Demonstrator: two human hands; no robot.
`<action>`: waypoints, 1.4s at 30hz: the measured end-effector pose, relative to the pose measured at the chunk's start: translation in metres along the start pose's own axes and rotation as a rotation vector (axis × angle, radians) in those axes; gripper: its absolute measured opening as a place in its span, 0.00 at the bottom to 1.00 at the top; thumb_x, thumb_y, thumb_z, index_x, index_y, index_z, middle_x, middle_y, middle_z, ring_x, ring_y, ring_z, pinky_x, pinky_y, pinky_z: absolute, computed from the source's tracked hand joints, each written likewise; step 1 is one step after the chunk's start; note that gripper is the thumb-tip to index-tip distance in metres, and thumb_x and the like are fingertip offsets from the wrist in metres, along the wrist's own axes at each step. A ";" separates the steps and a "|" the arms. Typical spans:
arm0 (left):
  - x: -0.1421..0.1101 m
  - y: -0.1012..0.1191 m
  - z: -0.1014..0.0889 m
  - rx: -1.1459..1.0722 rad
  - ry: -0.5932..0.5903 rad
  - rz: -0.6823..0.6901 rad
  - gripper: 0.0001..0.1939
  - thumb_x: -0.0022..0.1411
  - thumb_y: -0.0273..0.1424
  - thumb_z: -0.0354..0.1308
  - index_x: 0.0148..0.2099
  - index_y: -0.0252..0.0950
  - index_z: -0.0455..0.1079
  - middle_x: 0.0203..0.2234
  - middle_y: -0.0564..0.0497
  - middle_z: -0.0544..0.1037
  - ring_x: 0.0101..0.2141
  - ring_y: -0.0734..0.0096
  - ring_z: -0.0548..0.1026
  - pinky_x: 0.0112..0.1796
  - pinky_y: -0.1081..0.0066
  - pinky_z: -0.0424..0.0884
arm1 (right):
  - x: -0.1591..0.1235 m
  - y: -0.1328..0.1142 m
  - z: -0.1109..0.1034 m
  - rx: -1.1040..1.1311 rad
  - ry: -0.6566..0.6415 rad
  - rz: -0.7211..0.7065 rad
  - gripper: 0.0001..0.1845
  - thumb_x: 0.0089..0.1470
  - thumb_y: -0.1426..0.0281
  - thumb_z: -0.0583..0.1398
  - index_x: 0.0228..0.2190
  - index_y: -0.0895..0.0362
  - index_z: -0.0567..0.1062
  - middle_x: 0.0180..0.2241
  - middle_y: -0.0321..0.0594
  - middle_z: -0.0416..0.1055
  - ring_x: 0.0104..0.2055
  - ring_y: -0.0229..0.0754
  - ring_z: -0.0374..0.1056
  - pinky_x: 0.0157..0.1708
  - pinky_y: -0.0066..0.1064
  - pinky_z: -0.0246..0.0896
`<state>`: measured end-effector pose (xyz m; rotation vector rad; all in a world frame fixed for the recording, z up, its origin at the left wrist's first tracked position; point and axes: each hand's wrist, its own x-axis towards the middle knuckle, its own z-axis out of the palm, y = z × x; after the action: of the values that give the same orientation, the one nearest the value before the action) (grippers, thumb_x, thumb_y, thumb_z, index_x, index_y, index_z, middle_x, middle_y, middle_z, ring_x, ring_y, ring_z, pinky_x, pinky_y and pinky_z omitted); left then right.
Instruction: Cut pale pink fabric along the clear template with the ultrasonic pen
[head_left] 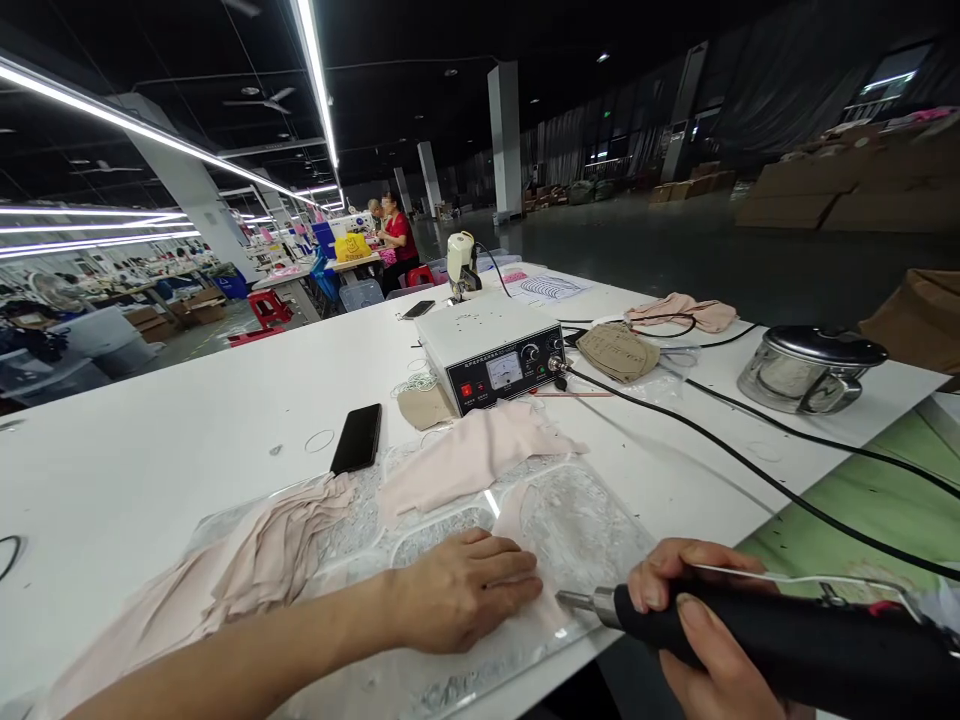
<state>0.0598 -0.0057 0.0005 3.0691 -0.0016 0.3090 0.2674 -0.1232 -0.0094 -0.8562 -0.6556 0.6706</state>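
Note:
My left hand point(457, 590) lies flat with fingers stretched out on a pale pink fabric piece point(517, 520) over a clear plastic template point(577, 520) at the table's front edge. My right hand point(697, 620) is wrapped round a black handheld cutter tool point(765, 650). Its metal tip point(574, 599) points left, just beside my left fingertips. A black cable point(720, 455) runs from the tool to a white control box point(495, 355) with a gauge and knobs.
A stack of pink fabric pieces point(247, 570) lies at the left, another pink piece point(472, 455) behind the template. A black phone point(358, 438), a beige pad point(619, 352), a metal iron point(810, 370) and the white table point(187, 430) are around. A person in red sits far behind.

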 end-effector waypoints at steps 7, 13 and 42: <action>-0.002 -0.004 0.006 0.029 0.002 0.030 0.15 0.72 0.27 0.43 0.55 0.29 0.65 0.50 0.40 0.75 0.49 0.62 0.72 0.48 0.65 0.67 | -0.001 0.009 -0.014 -0.012 -0.083 -0.003 0.07 0.53 0.70 0.62 0.34 0.51 0.68 0.29 0.34 0.65 0.26 0.36 0.66 0.28 0.34 0.70; -0.001 -0.005 0.006 0.047 0.023 0.009 0.15 0.72 0.28 0.44 0.56 0.28 0.64 0.49 0.41 0.76 0.48 0.62 0.73 0.46 0.65 0.67 | -0.001 0.010 -0.018 -0.037 -0.099 0.013 0.06 0.54 0.70 0.61 0.34 0.52 0.68 0.29 0.35 0.65 0.27 0.38 0.67 0.28 0.36 0.71; 0.008 -0.014 0.005 0.039 -0.022 -0.061 0.13 0.73 0.26 0.43 0.51 0.29 0.67 0.33 0.46 0.73 0.39 0.66 0.73 0.42 0.69 0.72 | -0.002 -0.002 -0.012 -0.091 -0.149 -0.052 0.07 0.53 0.71 0.62 0.35 0.48 0.70 0.28 0.36 0.68 0.25 0.40 0.68 0.23 0.36 0.71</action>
<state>0.0682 0.0086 -0.0035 3.1040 0.0979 0.2750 0.2749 -0.1311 -0.0142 -0.8762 -0.8448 0.6655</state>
